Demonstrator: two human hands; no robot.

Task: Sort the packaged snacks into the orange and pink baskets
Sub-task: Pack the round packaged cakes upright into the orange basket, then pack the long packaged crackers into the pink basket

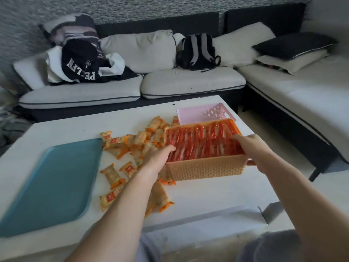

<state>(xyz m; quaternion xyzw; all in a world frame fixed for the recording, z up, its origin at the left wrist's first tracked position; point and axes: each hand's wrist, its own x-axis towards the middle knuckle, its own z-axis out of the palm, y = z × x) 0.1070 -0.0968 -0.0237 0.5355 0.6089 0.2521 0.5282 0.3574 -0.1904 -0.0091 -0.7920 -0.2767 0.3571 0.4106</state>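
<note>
The orange basket [205, 168] stands on the white table, filled with several red-wrapped snacks [200, 146]. My left hand [157, 156] grips its left rim, fingers curled inside. My right hand [249, 144] holds its right rim, the thumb under the edge. Behind it lies the pink basket [190, 114], which looks empty. Several orange-and-yellow snack packets [130, 142] lie scattered on the table to the left of the orange basket, and some lie under my left forearm [160, 195].
A teal tray [56, 182] lies on the left part of the white table [207, 195]. A white sofa with cushions, clothes and a black backpack [196, 52] stands behind and to the right. My knees show below the table's front edge.
</note>
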